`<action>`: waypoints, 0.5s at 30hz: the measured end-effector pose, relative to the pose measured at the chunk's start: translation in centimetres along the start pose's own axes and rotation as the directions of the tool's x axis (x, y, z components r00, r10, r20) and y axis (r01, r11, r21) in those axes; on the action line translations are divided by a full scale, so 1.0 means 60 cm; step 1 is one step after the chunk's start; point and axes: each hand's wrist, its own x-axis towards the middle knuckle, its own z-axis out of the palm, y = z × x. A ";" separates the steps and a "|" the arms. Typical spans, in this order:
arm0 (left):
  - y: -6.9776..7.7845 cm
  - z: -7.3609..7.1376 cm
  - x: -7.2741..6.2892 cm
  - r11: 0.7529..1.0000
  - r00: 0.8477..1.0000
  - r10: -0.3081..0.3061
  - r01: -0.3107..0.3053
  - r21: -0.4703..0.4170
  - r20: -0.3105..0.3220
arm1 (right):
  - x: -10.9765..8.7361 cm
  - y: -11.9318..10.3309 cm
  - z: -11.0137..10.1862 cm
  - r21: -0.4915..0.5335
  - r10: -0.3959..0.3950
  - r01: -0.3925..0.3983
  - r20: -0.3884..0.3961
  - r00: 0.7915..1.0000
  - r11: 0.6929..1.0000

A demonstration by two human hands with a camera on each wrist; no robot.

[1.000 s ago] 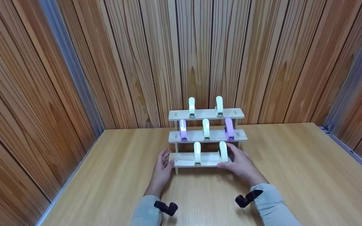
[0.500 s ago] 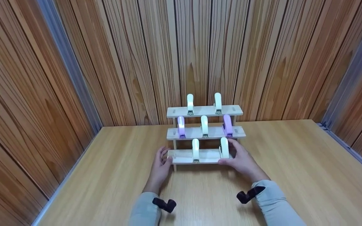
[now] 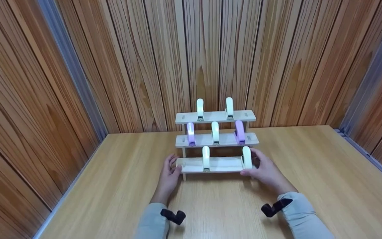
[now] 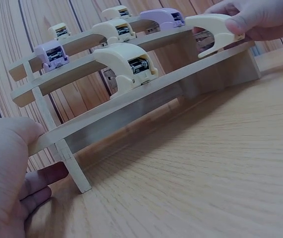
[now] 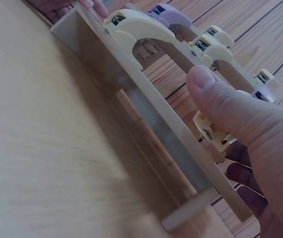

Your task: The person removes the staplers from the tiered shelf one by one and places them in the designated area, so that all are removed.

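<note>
A pale wooden three-tier display rack (image 3: 225, 162) stands on the table. My left hand (image 3: 169, 177) grips the left end of its lowest shelf, the thumb (image 4: 29, 130) at the board's edge and other fingers below. At the right end of that shelf my right hand (image 3: 266, 171) holds a cream stapler-like tool (image 3: 247, 157) between thumb and fingers. Seen from the left wrist, this curved tool (image 4: 214, 30) sits close over the board. Another cream stapler-like tool (image 3: 206, 158), with a spring in its nose (image 4: 140, 65), rests left of the shelf's middle.
On the middle shelf, a cream tool (image 3: 215, 132) lies between two purple ones, the left (image 3: 190, 133) and the right (image 3: 239, 132). The top shelf bears two more cream ones (image 3: 200, 109). A wood-panelled wall (image 3: 164, 66) rises behind the table (image 3: 138, 156).
My right hand has slid right along the lowest shelf with the cream stapler-like tool, toward the shelf's right end. The left hand keeps its grip on the rack. The head view has shifted slightly.
</note>
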 end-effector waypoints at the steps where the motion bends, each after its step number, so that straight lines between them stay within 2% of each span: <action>1: 0.000 0.000 0.000 1.000 1.000 -0.005 0.005 0.001 0.000 | -0.002 0.002 -0.003 -0.005 0.006 -0.006 -0.003 1.000 1.000; 8: -0.002 0.000 0.004 1.000 1.000 0.005 -0.005 0.001 0.011 | -0.020 0.020 -0.028 -0.041 0.011 -0.011 -0.005 1.000 0.999; 15: 0.000 -0.001 0.001 0.999 1.000 -0.030 0.030 0.015 0.003 | -0.030 0.038 -0.052 -0.034 0.043 -0.044 -0.007 0.999 0.998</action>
